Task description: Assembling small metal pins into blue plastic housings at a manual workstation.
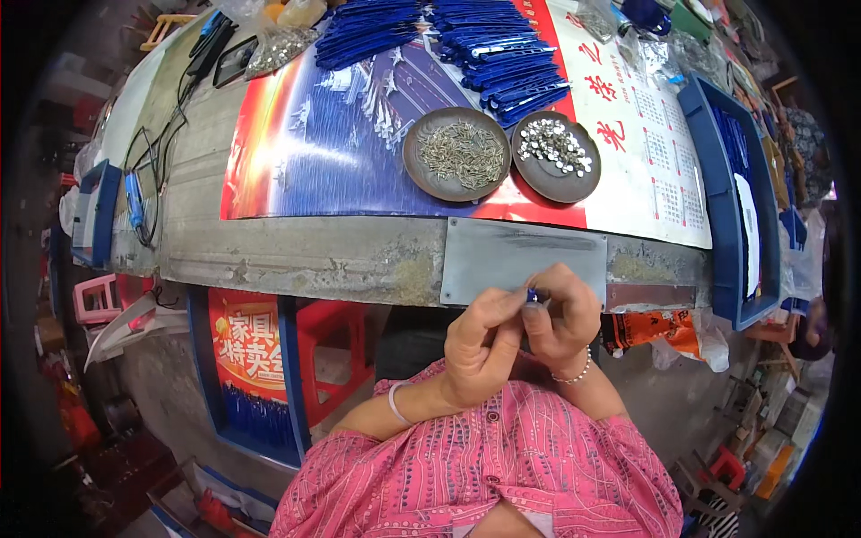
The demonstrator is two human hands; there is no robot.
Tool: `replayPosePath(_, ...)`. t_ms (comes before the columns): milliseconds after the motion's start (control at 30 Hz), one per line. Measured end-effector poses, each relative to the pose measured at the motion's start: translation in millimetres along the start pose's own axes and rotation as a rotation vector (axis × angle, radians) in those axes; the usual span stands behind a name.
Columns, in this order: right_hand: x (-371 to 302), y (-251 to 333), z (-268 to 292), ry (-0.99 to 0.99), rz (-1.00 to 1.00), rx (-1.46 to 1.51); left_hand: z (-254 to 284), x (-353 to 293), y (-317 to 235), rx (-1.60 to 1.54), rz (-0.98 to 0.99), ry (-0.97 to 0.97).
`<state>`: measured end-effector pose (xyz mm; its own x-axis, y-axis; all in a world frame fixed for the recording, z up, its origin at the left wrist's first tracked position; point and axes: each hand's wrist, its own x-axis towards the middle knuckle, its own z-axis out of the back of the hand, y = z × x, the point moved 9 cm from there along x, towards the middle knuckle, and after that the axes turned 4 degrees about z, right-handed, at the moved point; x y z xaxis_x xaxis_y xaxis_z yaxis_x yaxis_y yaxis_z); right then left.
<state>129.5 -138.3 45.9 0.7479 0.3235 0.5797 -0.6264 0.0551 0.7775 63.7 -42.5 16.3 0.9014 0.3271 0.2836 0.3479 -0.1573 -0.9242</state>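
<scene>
1. Two bare hands are brought together just off the near edge of the grey table [314, 255], in front of a pink patterned shirt [484, 457].
2. By the left hand [480, 345], thumb and fingers are drawn in narrow, and a small dark-blue piece [533, 294] is met at the fingertips; a pale band [397, 403] is worn on its wrist.
3. By the right hand [563, 318], the same piece is pinched, with the fingers curled; a beaded bracelet [574, 369] is worn on that wrist. How much of the piece is covered by the fingers cannot be told.
4. The piece is held between the two hands, by the near edge of a grey metal plate [484, 255] that is set on the table's near edge.
5. Beyond the plate, two brown dishes are placed side by side on a printed sheet [305, 170]: the left dish [410, 170] is filled with thin metal pins [462, 154], the right dish [552, 188] with small silvery discs [556, 146].
6. On the far side, slender blue strips [511, 76] are heaped in bundles.
7. To the right, a long blue tray [752, 312] is seen; to the left, a smaller blue tray [109, 215] and a blue corded tool [134, 199].
8. Near left, a red stool [327, 359] is partly hidden under the table.
</scene>
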Motion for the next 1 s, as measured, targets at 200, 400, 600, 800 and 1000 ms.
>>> replayPosePath(200, -9.7, 5.9, -8.9, 0.078, 0.12, -0.307, 3.2, -7.5, 12.8, -0.088, 0.046, -0.024)
replayPosePath(400, -10.1, -13.6, -1.2, 0.057, -0.22, 0.105, -2.6, -3.9, 9.6, 0.017, 0.061, 0.065)
replayPosePath(600, -12.7, 8.7, -10.7, 0.077, 0.199, -0.28, 5.6, -8.0, 15.9, -0.05, 0.094, -0.004)
replayPosePath(800, -24.3, -24.8, -15.7, 0.217, -0.402, 0.122, 6.4, -8.9, 22.2, -0.114, 0.094, 0.018)
replayPosePath(1000, -18.8, -8.8, -6.9, 0.002, -0.098, 0.088, 12.3, -6.3, 14.3, -0.033, 0.025, -0.036)
